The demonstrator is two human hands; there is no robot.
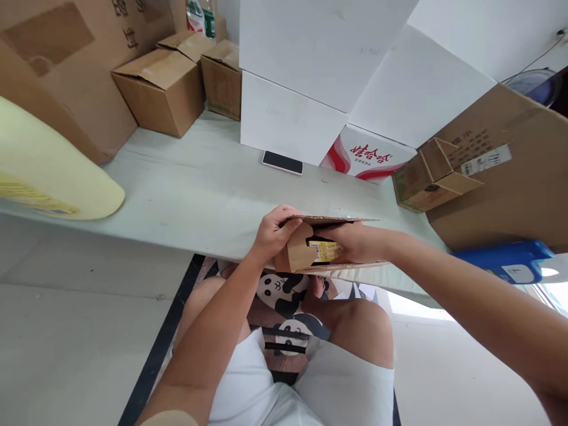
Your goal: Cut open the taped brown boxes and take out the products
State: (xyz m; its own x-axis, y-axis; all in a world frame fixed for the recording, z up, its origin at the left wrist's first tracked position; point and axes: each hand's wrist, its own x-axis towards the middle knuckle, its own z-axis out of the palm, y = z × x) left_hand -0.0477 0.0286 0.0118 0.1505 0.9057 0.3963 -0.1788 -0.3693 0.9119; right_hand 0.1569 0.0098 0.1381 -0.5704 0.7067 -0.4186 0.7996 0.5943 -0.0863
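At front of table (190,207): left fingers (289,226) gripping carton (300,253); right fingers (332,233) inside, beside yellow packet (323,251), grip unclear.

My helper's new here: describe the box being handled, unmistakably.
Find the cloth-covered table; at its near edge, closer than the phone, is an open cardboard box. Only this one is held by the left hand, with the right hand inside.

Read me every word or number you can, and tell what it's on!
"娃哈哈": red-and-white box.
"封": big left carton; other characters cut off.
"示": big right carton; other print too small.
Too small, faint or blurred: white label, yellow packet in the held box, cream bottle, blue container, upper bottles, stacked white boxes.
No readable numbers.
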